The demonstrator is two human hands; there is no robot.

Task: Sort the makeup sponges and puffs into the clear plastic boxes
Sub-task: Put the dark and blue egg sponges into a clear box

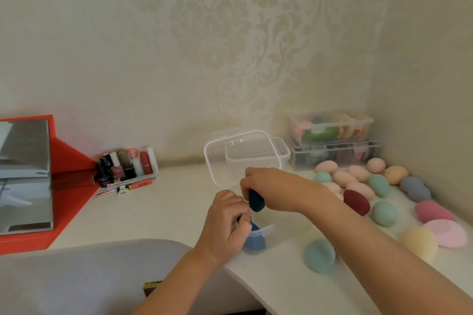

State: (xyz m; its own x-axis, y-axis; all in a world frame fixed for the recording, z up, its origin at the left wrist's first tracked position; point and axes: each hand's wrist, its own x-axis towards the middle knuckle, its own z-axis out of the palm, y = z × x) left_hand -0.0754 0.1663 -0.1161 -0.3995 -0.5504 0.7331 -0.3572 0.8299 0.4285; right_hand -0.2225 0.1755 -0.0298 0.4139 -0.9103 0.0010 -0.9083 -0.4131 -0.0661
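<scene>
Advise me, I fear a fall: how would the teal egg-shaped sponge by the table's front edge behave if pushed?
The teal egg-shaped sponge probably rolls, being rounded. Likely light and squashy foam. Near the white table edge, it might drop off.

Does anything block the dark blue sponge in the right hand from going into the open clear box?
Partly: the left hand grips a lighter blue sponge at the open box, just below the dark blue sponge held by the right hand. The lid is up.

Soft even light, faint shadows; pic slightly blurry, wide-angle bending at edges.
</scene>
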